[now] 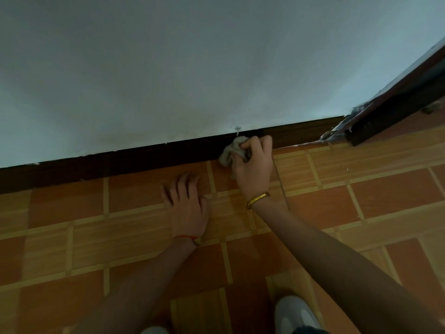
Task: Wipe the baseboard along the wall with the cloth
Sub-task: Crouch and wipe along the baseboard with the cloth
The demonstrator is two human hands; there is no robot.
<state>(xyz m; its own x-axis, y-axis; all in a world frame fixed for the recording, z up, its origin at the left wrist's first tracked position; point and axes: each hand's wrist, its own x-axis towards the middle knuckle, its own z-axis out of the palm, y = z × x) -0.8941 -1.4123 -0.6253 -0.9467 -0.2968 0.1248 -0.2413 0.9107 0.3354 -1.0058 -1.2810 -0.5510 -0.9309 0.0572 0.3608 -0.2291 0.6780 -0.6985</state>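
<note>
Now | right hand (252, 165) grips cloth (232, 150) against baseboard (144, 156) | left hand (186, 203) spread flat on floor (361, 201)

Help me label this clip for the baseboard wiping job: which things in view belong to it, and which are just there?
Part of the job:
- cloth, bunched in the right hand
- baseboard, dark strip under the wall
- left hand, flat on the floor tiles

Just there:
- door frame
- gold bracelet
- red wrist string
- shoe
</note>
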